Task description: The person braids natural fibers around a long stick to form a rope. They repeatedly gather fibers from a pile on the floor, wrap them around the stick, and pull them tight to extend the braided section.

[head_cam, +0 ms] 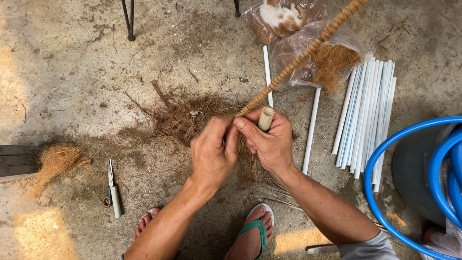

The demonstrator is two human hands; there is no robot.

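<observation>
My left hand (212,155) and my right hand (270,140) meet over a heap of brown coconut fibre (180,115) on the concrete floor. Both pinch the near end of a long pole wound with fibre rope (301,58), which slants up to the top right. A short pale tube end (265,118) sticks up from my right fist. My feet in sandals (254,231) are below the hands.
Scissors (113,189) lie at the left, near a fibre tuft (55,162). A bundle of white pipes (366,113) and two loose pipes (311,132) lie at the right. Blue hose (385,149) coils around a dark drum. Plastic bags of fibre (308,53) sit beyond, a cat (279,17) on them.
</observation>
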